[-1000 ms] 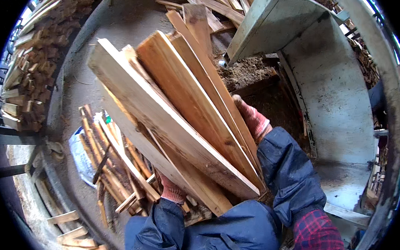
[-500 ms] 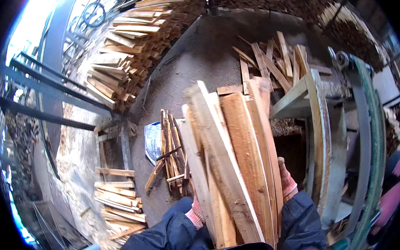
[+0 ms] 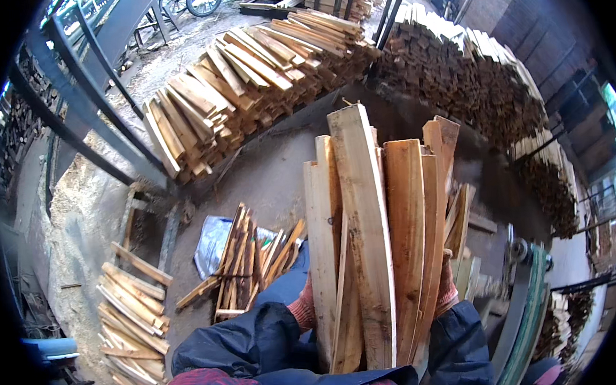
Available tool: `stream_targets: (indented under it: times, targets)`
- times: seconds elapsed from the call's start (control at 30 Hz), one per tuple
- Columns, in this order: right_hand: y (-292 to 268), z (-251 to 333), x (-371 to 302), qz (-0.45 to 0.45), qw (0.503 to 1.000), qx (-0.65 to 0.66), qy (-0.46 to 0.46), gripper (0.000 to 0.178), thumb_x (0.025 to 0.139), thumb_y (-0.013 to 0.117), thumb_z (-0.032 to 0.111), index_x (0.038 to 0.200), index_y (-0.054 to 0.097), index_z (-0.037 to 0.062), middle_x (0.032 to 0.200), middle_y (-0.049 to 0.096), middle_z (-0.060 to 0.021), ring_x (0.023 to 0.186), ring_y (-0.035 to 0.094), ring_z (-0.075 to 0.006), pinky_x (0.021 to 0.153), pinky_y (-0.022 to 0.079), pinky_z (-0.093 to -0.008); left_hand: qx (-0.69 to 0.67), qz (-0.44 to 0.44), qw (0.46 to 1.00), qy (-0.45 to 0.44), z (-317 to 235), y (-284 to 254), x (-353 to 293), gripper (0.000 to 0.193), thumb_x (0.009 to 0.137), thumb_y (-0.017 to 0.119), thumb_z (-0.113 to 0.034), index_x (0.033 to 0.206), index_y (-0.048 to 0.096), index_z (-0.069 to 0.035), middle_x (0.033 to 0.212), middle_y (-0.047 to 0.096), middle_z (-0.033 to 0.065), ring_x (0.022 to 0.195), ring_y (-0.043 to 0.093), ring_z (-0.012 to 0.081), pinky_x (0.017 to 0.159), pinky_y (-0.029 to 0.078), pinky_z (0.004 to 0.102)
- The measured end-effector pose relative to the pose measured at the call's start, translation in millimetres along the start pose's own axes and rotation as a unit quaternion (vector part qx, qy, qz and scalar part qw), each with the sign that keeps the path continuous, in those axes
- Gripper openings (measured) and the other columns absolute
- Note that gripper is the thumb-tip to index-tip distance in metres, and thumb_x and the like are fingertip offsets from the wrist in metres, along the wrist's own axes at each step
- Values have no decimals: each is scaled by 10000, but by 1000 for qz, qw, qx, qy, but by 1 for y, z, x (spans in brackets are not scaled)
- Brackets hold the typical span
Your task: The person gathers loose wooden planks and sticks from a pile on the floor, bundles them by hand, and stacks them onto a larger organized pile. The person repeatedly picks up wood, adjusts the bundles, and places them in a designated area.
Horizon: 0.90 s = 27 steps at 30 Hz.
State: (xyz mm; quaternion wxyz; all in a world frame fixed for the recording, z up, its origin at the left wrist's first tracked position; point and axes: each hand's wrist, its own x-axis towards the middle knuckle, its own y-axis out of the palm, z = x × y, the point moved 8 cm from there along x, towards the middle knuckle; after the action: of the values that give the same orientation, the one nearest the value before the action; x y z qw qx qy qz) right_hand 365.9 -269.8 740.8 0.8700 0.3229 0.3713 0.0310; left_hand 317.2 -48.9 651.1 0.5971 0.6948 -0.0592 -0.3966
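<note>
An armful of rough-sawn wooden boards (image 3: 366, 245) stands almost upright against my front, the top ends uneven and fanned slightly apart. My left hand (image 3: 302, 308), in a pinkish glove, presses the left side of the bundle. On the opposite side my right hand (image 3: 447, 290), gloved alike, grips the outer board. Most of the fingers of both hands are hidden by the wood. Beyond my left arm, a heap of narrow wood strips (image 3: 238, 255) lies on the ground beside a white-and-blue sack (image 3: 213, 245).
A long stack of boards (image 3: 246, 70) spans the far left, with a taller stack (image 3: 448, 80) behind to the right. More boards (image 3: 133, 320) are piled at the near left. A machine with a green belt (image 3: 527, 320) stands at my right. Metal bars (image 3: 84, 100) rise at the left.
The view has swung to the right and up, showing more of the far stacks. Both hands still clasp the boards, which now stand more upright.
</note>
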Motion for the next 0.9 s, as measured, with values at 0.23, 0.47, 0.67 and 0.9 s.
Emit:
stream_targets:
  times: [0.23,0.47,0.67,0.9]
  targets:
    - [39,158,240,-44,989,-140,-14,796,754,610,702,1220,569,57,1067,657,-78,929,633,-235,776,544,-402,-44,-36,998,38,-172,39,175,722,874,447,-675,1327,509,-117,1257,588,78,1116,570,279,963,476,432]
    - [101,246,406,-18,990,-102,100,822,782,610,664,1324,493,57,1243,578,-126,1086,575,-280,906,507,-458,-107,-87,985,106,-304,96,272,722,872,449,-676,1322,514,-116,1249,594,77,1105,578,279,955,483,432]
    - [213,372,482,13,975,-208,80,911,730,608,726,1319,494,40,1249,575,-146,1083,580,-282,906,509,-429,-135,-28,981,139,-408,202,336,722,871,450,-677,1318,518,-114,1242,599,77,1095,584,278,949,488,432]
    - [356,480,614,83,944,-320,-28,724,877,532,615,1315,501,39,1200,608,-99,1057,591,-196,883,502,-329,-91,2,964,252,-584,287,397,735,862,469,-680,1325,511,-111,1219,608,83,1058,609,267,903,522,401]
